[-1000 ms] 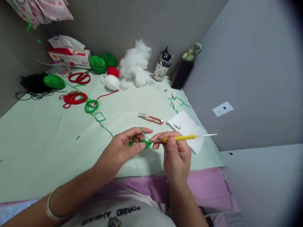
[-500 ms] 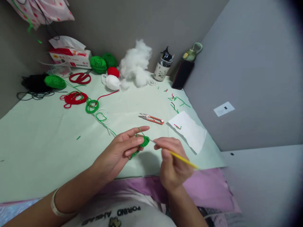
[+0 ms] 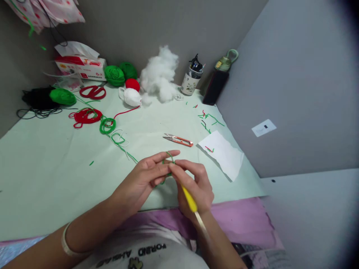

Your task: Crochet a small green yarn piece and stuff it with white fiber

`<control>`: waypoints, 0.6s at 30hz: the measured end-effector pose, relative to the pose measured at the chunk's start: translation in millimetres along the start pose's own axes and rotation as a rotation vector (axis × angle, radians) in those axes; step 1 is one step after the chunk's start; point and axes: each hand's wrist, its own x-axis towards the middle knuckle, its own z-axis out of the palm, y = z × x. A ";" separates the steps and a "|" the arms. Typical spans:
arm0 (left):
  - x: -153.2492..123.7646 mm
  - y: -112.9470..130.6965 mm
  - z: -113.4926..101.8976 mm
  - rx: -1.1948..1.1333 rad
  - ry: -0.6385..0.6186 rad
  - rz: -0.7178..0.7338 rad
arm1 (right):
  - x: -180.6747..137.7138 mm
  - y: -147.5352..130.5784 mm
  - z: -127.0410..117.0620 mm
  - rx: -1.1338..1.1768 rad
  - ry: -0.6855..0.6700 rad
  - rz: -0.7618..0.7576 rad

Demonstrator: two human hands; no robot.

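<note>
Together, left hand (image 3: 148, 170) pinching green yarnwork (image 3: 169, 174), index (image 3: 174, 152) extended, right hand (image 3: 198, 185) gripping yellow hook (image 3: 190, 200)

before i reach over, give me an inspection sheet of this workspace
Surface: pale green cover, slightly creased.
Work in hand: green yarn looped over the left forefinger; yellow-handled tool, its near end hidden by fingers.
Clutter: orange snips, blades pointing left; white paper with thread scraps on it; white fluff at the back.
Hands: left hand pinches the yarn; right hand grips the tool, the two meeting at the fingertips.
Cables: a thin dark strand hangs at upper left; cord or yarn, cannot tell.
Surroundings: grey wall behind; white card on the right-side panel.
</note>
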 end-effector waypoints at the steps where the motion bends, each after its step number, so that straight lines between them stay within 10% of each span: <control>1: 0.6 1.3 -0.8 -0.033 -0.010 -0.023 | 1.7 0.7 -1.2 0.058 0.026 0.030; 6: 0.3 2.6 -1.4 0.001 -0.007 0.050 | 14.4 0.3 -2.4 0.505 0.141 0.369; 18: -6.7 1.3 -4.0 0.330 0.032 0.186 | 17.8 4.7 -2.8 0.741 0.037 0.564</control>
